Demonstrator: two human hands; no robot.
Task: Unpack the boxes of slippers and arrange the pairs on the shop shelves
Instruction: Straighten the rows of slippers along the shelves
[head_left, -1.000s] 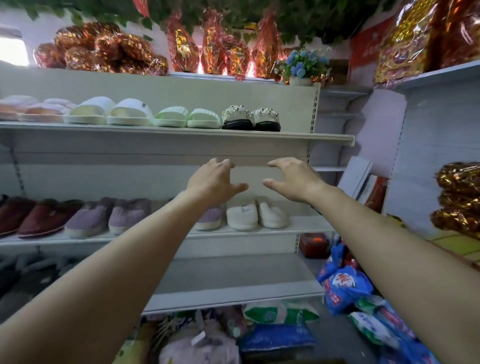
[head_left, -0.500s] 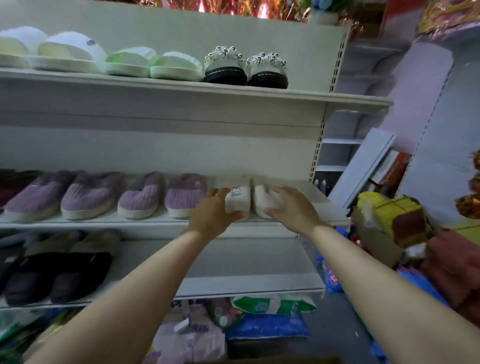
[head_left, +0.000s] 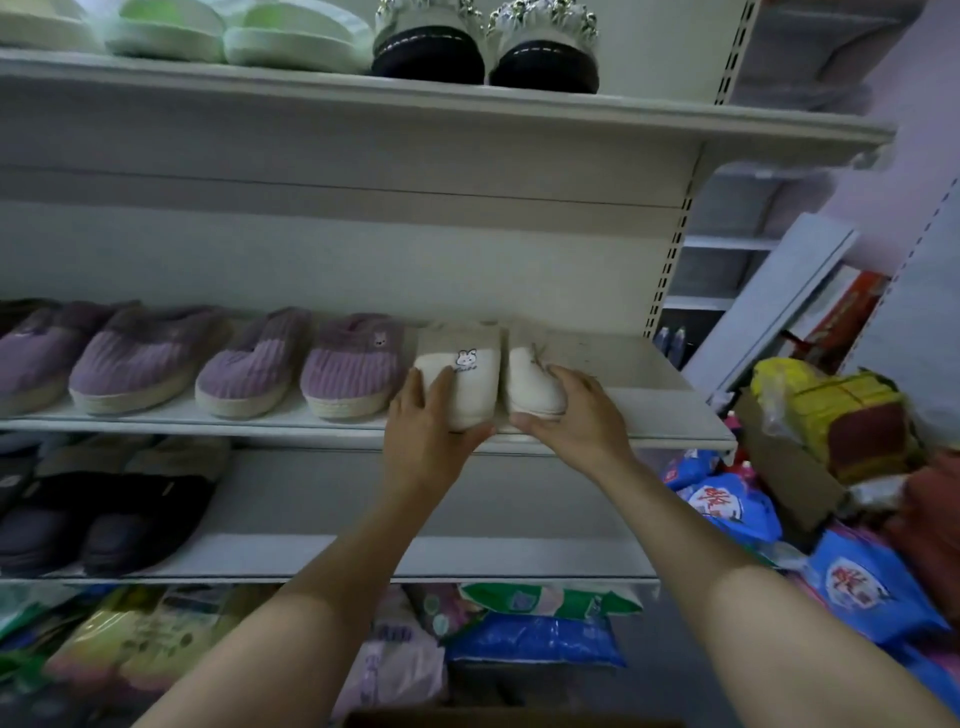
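Observation:
A pair of cream slippers stands on the middle shelf (head_left: 649, 415) near its right end, toes toward me. My left hand (head_left: 426, 431) grips the toe of the left cream slipper (head_left: 462, 358), which bears a small rabbit badge. My right hand (head_left: 571, 421) grips the toe of the right cream slipper (head_left: 527, 374). Purple slippers (head_left: 353, 364) line the same shelf to the left, the nearest one almost touching the cream pair.
The top shelf (head_left: 675, 111) carries black beaded slippers (head_left: 483, 47) and pale green ones (head_left: 291, 36). Dark slippers (head_left: 130, 509) sit on the lower shelf at left. Packaged goods (head_left: 535, 634) lie on the floor below; blue bags (head_left: 732, 509) and yellow packs (head_left: 841, 410) pile at right.
My hands dropped from in front of the shelf onto the cream pair and now hold both toes. The camera tilted down and moved closer to the shelves.

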